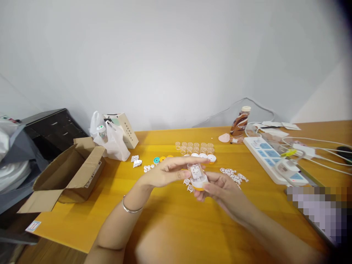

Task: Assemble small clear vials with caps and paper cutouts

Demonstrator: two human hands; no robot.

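Observation:
Between my hands is a small toy capsule (198, 177) with a clear cup top, a white part inside and a white and yellow base, tilted. My right hand (221, 187) grips the base between thumb and fingers. My left hand (170, 171) has its fingers across the clear top and its thumb against the side. White lattice-like plastic pieces (189, 186) lie partly hidden beneath the hands, with more white pieces (233, 174) to the right. Behind stand rows of clear cups (196, 145) and white round bases (211, 158). Teal (156, 160) and yellow discs (162, 158) sit left.
Small white caps (149, 167) and foil packets (136, 161) lie left, near an open cardboard box (82, 172), a plastic bag (117, 143) and a carton (128, 130). At right are a drink bottle (240, 121), a power strip (268, 152) with cables and a pixelated screen (316, 212).

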